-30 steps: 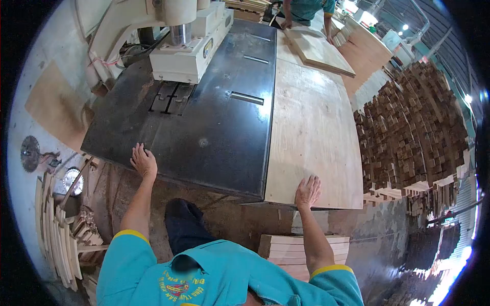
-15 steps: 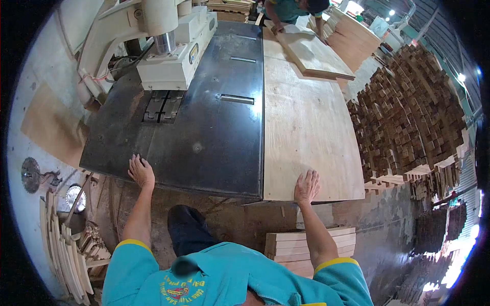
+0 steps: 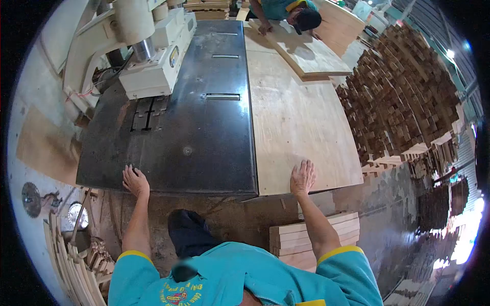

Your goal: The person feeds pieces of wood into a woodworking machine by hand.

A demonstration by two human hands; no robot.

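Observation:
My left hand lies palm down at the front edge of the dark metal machine table, fingers stretched out. Flat on the plywood top that adjoins it on the right rests my right hand, its fingers extended near the front edge. Neither hand holds anything. At the far end of the plywood, a co-worker in a teal shirt leans over a pale wooden panel, with one hand at its left edge.
A white machine head stands over the table's left side. Stacked wood blocks rise on the right. Short boards are piled by my right arm. Saw blades hang at the left wall, above leaning wood strips.
The co-worker has bent lower over the panel, head now above it. My hands stay on the two surfaces. The whole view has shifted slightly.

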